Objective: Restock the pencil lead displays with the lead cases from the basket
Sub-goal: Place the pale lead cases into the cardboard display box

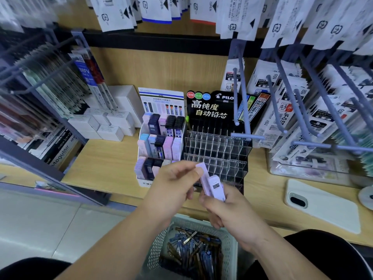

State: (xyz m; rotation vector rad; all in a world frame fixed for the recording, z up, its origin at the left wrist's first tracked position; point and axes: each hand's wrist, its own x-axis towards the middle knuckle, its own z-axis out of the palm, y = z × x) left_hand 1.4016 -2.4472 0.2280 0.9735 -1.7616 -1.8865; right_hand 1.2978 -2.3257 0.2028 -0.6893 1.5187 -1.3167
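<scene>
lilac lead cases (212, 183) pinched between left hand (171, 184) and right hand (224, 209), fingers closed, above basket (230, 239); likely sorting before slotting.

Both forearms reach forward, hands close together. The left hand (173, 182) pinches with thumb and fingers (198, 170); the right hand (226, 211) is curled closed, thumb up.
</scene>
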